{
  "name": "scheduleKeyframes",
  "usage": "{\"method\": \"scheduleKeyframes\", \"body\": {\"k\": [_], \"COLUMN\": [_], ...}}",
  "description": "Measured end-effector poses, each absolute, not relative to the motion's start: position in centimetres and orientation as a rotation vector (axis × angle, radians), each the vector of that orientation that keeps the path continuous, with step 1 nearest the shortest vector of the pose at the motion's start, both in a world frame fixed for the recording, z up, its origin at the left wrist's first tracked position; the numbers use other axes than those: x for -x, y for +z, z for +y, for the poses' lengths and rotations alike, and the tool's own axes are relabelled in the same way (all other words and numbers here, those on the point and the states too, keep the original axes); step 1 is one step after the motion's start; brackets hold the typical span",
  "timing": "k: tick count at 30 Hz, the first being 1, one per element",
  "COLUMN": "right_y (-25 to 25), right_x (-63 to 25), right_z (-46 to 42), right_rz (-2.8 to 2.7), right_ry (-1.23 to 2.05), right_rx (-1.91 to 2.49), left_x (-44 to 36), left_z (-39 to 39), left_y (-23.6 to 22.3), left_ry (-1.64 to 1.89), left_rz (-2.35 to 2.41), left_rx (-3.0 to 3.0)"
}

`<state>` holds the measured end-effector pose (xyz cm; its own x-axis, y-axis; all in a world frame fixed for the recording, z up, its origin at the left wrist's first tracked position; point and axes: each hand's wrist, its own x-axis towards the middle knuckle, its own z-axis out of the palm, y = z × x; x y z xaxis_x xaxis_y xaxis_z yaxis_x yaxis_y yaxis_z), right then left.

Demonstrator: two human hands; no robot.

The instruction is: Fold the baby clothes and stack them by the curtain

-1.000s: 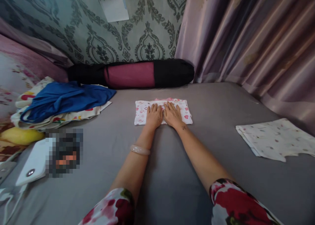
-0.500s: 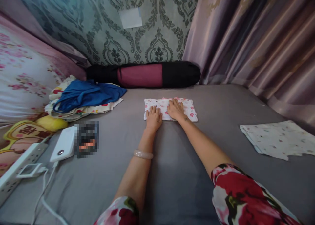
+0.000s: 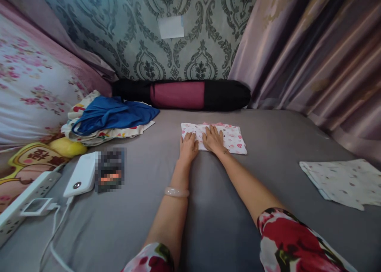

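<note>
The left hand, fingers slightly bent, and right hand, fingers spread, rest palm-down on the folded heart-print cloth, apparently ungripped, probably to flatten its layers; it lies on the grey sheet, near the black-and-maroon bolster.

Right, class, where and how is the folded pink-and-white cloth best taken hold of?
Probably by the two short ends of the folded cloth, coming in from left and right and pinching top and underside together: it lies flat as a wide, low rectangle. The left hand and right hand rest on it, leaving its right end uncovered.
</note>
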<state>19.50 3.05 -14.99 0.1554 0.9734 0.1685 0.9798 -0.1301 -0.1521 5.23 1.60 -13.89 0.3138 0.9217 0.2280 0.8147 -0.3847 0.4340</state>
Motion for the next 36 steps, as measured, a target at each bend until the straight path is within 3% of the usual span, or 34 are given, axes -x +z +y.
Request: {"method": "scheduleKeyframes", "body": {"k": [12,36], "right_y": [-14.0,-14.4], "right_x": [-16.4,-13.2], "right_z": [4.5,5.5], "right_rz": [-2.049,-2.125], "right_ry": [0.092,0.012], "right_rx": [2.086,1.936], "left_x": [-4.7,-3.1], "left_z": [3.2,3.5], "left_y": [-13.7,-12.7], "left_ry": [0.822,0.926], "left_rz": [1.576,1.839], "left_rx": [-2.190,-1.806]}}
